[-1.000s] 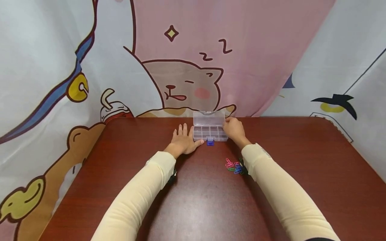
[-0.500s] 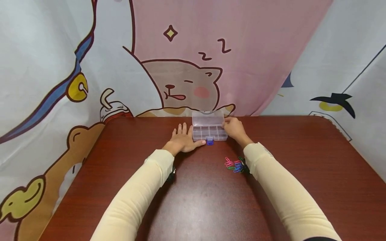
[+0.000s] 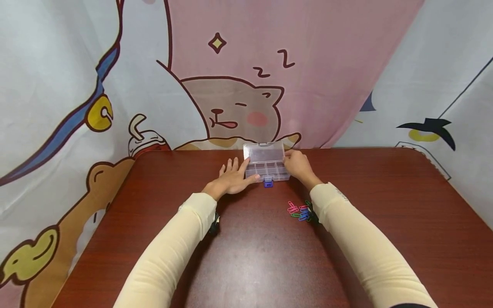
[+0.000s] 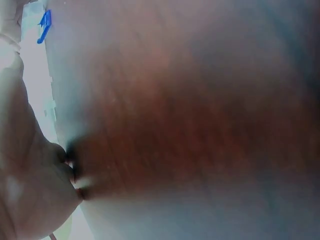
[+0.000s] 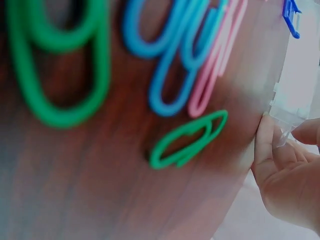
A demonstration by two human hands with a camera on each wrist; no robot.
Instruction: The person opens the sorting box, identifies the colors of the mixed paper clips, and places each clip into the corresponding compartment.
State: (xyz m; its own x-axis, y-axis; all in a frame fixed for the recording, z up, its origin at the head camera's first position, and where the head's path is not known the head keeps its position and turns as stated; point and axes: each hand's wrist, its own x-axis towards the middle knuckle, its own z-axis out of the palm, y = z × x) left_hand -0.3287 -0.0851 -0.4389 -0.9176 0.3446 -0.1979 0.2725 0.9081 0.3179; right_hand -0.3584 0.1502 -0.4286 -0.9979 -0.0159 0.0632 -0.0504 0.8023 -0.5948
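Observation:
A clear plastic compartment box (image 3: 275,176) with a blue latch (image 3: 268,184) lies near the table's far edge. Its clear lid (image 3: 263,152) stands raised at the back, and the visible compartments hold nothing I can make out. My left hand (image 3: 233,177) lies at the box's left end with fingers spread, the thumb reaching over the front left corner and the index finger beside the lid's lower left. At the right end my right hand (image 3: 299,166) pinches the box between thumb and fingers, as the right wrist view shows at the box's corner (image 5: 287,120).
Several pink, blue and green paper clips (image 3: 299,211) lie in a loose pile beside my right cuff. A green paper clip (image 5: 190,140) is close in the right wrist view. A printed curtain (image 3: 327,64) hangs behind the brown table (image 3: 250,256).
My left thumb and index finger have shifted onto the box's left end. The box and its raised lid have turned slightly. My right hand keeps its hold, and the paper clips stay put.

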